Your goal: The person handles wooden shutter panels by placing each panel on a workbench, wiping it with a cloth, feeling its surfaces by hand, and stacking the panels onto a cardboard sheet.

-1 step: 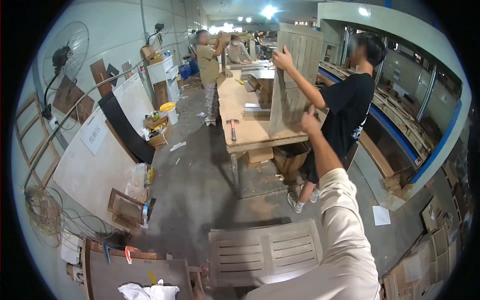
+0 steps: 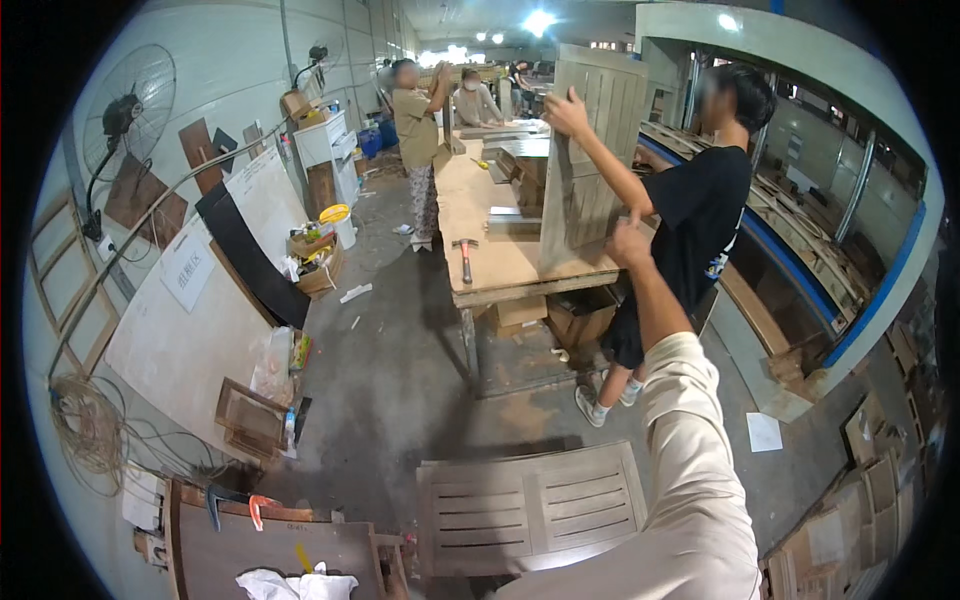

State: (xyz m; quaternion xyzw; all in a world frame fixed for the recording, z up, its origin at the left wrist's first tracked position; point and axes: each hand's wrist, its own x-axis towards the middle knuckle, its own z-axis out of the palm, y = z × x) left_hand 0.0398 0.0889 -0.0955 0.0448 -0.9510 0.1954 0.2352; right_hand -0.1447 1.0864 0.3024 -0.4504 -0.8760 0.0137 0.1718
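Since the earlier frame, your right hand (image 2: 630, 243) has edged slightly rightward. Its fingers look narrow, partly curled; blur means I cannot tell whether it grips anything. Your left is out of view. Wooden panel (image 2: 592, 205): upright on the tabletop (image 2: 510, 272), at the near right corner, just beside your hand. A co-worker's hand (image 2: 568, 113) meets its left edge, apparently steadying it. Hammer (image 2: 465, 258): near the near left corner, presumably set aside within reach. Slatted panel (image 2: 533, 507): lower, nearer you.

A pale wall (image 2: 228, 65) flanks the grey floor (image 2: 345, 400) under bright lamps (image 2: 540, 21)
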